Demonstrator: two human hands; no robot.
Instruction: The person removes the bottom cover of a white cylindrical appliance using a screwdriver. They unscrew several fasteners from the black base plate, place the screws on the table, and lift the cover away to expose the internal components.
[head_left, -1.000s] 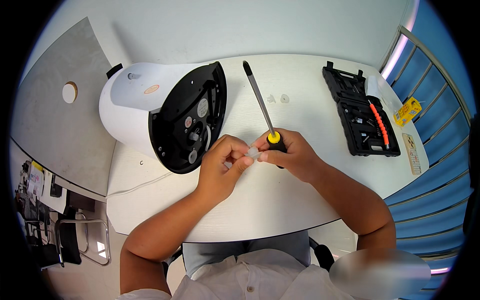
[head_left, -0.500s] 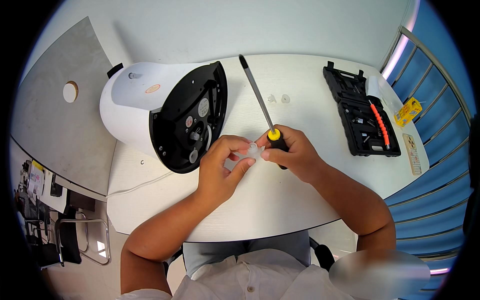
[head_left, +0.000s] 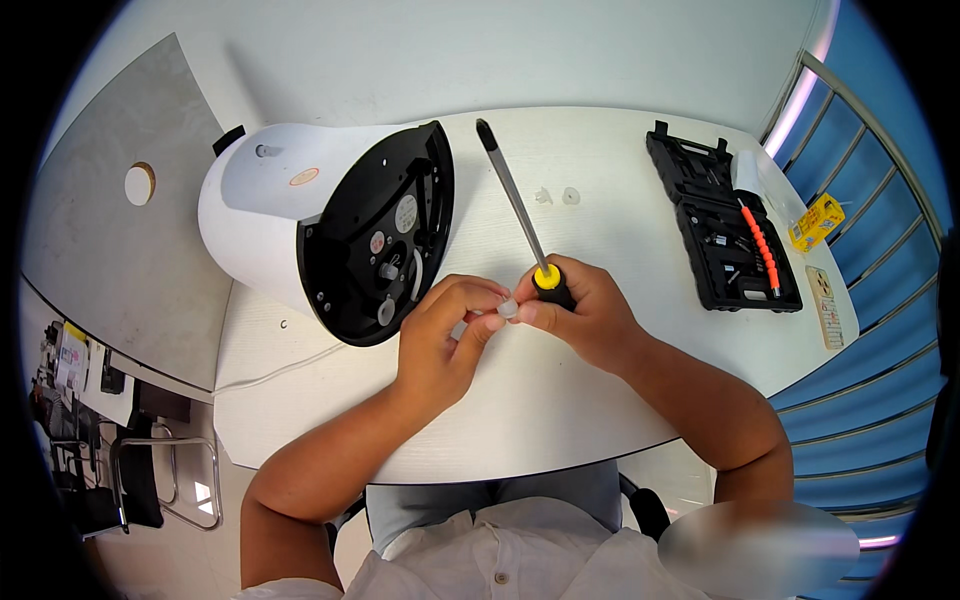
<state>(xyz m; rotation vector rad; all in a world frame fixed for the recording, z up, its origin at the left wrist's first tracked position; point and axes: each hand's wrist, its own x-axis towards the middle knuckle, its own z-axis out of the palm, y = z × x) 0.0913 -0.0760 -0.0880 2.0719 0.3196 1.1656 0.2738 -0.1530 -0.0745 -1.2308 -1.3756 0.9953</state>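
Plastic piece (head_left: 508, 309), pinched by left hand (head_left: 430, 330) and right hand (head_left: 590, 315) also gripping screwdriver (head_left: 519, 207), inside worktop's front edge (head_left: 520, 472), probably light, slippery, best held by rim.

Wall, far side: white, plain, with a soft shadow toward the left (head_left: 550, 55). Wall, right side: blue, behind a railing (head_left: 893, 147) of curved metal tube with slim bars. Light strip: pinkish-white, glowing, set upright where the two walls meet (head_left: 808, 90). Table: white, faint grain, rounded edge, dark underside trim (head_left: 560, 420). Board: grey, flat, left of the table, bearing a white round spot, hole or disc not certain (head_left: 110, 270). Desk: white, cluttered, lower left, contents too small to tell (head_left: 115, 405). Chair: bent metal tube frame, dark seat (head_left: 140, 490). Floor: pale, glossy, one bright reflection (head_left: 185, 560).
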